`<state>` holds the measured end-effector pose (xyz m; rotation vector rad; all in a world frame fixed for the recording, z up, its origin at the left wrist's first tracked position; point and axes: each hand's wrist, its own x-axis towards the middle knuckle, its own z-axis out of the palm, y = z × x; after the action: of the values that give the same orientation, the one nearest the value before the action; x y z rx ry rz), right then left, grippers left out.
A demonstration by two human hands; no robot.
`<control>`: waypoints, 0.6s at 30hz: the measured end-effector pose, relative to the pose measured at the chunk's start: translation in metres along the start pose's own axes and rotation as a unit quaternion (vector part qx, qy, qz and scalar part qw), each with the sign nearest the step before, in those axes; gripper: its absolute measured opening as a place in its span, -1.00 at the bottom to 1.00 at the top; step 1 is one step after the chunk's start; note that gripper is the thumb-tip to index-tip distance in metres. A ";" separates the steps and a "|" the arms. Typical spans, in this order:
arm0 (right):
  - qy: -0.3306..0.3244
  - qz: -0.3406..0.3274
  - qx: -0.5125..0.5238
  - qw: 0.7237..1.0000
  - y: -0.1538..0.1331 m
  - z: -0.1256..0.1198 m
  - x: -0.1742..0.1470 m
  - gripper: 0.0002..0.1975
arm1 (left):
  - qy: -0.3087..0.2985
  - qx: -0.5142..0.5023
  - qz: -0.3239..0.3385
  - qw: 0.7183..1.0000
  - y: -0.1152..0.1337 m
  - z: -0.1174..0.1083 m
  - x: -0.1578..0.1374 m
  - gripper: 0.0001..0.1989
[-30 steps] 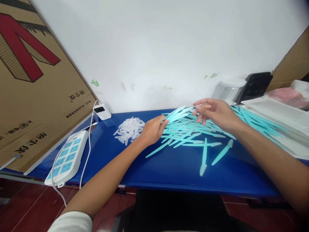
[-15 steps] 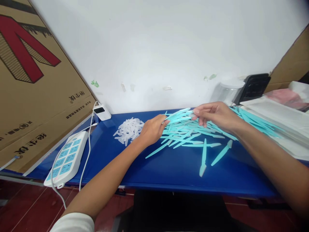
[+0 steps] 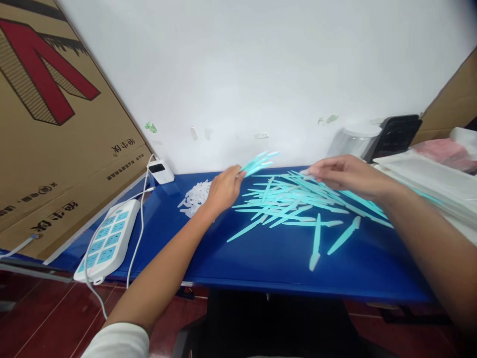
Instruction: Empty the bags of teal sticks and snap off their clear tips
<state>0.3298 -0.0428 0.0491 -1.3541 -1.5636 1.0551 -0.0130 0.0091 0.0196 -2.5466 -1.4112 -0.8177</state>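
Note:
My left hand (image 3: 224, 188) is closed round the handles of a small fanned bunch of turquoise eyebrow razors (image 3: 257, 164), raised above the table with the pale ends pointing right. Just beyond this hand, partly covered by it, lies a heap of small translucent caps (image 3: 196, 198). Over the right side of a loose pile of eyebrow razors (image 3: 286, 199) is my right hand (image 3: 341, 174). Its thumb and fingers pinch the whitish end of an eyebrow razor; the rest of that razor is hard to separate from the pile. Two loose razors (image 3: 315, 243) lie nearer the front edge.
A white power strip (image 3: 108, 241) with cables and a small white device (image 3: 161, 171) sit at the left beside a large cardboard box (image 3: 74, 149). On the right are a clear jar (image 3: 359, 141), a black phone-like object (image 3: 397, 134) and stacked white plastic bags (image 3: 428, 174). A wall stands behind.
My left hand has drawn left and slightly up with its bunch of razors, away from my right hand. My right hand has shifted a little right over the pile.

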 end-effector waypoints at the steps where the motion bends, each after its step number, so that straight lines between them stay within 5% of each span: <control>1: -0.031 0.000 -0.052 0.998 -0.002 0.007 -0.002 -0.47 | 0.020 0.006 -0.017 1.000 -0.005 -0.004 0.002 -0.66; 6: -0.174 -0.040 -0.140 0.974 -0.006 0.063 0.004 -0.58 | 0.090 0.010 -0.083 0.992 -0.029 -0.022 0.011 -0.65; 12: -0.220 -0.071 -0.069 0.970 -0.003 0.142 0.037 -0.55 | 0.068 0.009 -0.069 0.995 -0.027 -0.016 0.007 -0.65; 15: -0.140 -0.084 -0.060 0.985 0.003 0.148 0.053 -0.52 | 0.039 0.009 -0.051 0.998 -0.022 -0.010 0.005 -0.64; 18: -0.001 -0.080 -0.094 0.992 0.010 0.119 0.064 -0.71 | -0.004 0.012 -0.026 1.000 -0.020 -0.006 0.003 -0.63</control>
<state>0.2143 0.0108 0.0022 -1.3259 -1.7761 0.8289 -0.0305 0.0201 0.0230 -2.5084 -1.4856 -0.7947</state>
